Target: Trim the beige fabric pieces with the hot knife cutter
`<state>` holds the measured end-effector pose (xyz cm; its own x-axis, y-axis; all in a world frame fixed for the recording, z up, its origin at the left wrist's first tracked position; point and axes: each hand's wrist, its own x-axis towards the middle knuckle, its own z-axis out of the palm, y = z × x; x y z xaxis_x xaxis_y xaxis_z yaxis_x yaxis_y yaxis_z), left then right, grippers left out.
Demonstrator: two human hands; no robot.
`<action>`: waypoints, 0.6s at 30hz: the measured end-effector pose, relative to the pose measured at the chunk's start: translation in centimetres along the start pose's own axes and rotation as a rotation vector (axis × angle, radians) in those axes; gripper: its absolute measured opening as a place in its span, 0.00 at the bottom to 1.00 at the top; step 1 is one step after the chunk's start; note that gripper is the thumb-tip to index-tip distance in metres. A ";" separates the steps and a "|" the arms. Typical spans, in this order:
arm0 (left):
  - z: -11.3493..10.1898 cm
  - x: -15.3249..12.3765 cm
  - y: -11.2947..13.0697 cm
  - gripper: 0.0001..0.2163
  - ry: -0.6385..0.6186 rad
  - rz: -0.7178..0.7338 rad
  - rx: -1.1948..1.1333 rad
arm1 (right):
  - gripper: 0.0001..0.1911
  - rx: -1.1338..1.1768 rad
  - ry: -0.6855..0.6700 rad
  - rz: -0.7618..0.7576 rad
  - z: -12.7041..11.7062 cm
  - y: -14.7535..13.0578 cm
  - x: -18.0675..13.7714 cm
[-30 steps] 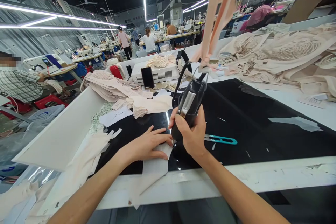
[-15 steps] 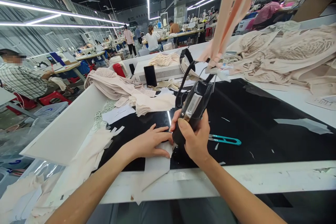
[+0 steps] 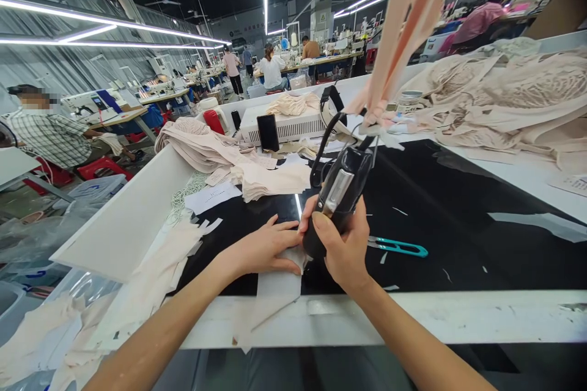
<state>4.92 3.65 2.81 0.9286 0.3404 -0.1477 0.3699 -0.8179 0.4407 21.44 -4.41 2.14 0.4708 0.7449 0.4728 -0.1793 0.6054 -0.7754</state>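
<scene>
My right hand (image 3: 346, 250) is wrapped around a black corded handheld tool (image 3: 340, 186) with a silver plate on its side. Strips of peach fabric (image 3: 403, 30) hang from above, knotted near the tool's cord end. The tool's lower end meets the black tabletop beside my left fingertips; its tip is hidden. My left hand (image 3: 266, 248) lies flat with fingers spread, pressing a pale fabric piece (image 3: 277, 286) that drapes over the front edge. Right of my right hand lies a pair of turquoise thread snips (image 3: 398, 247).
Stacked pale fabric pieces (image 3: 275, 178) and a white label sheet (image 3: 213, 197) lie behind my left hand. A phone (image 3: 268, 132) leans against a white vented box (image 3: 293, 127). Beige garments (image 3: 509, 98) pile at right. A white side panel (image 3: 123, 214) borders the left. People sit at sewing machines beyond.
The view has shifted slightly, so the surroundings appear a little further right. Both hands, the tool and the fabric piece keep nearly the same places on the table.
</scene>
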 end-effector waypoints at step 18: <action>6.3 -5.7 3.0 0.10 0.456 0.042 0.367 | 0.17 0.000 -0.075 -0.069 -2.5 -1.9 1.6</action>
<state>0.95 -3.67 -0.63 0.8663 0.4029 0.2954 0.3945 -0.9145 0.0901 24.68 -5.08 3.33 0.4157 0.7204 0.5551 -0.1491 0.6561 -0.7398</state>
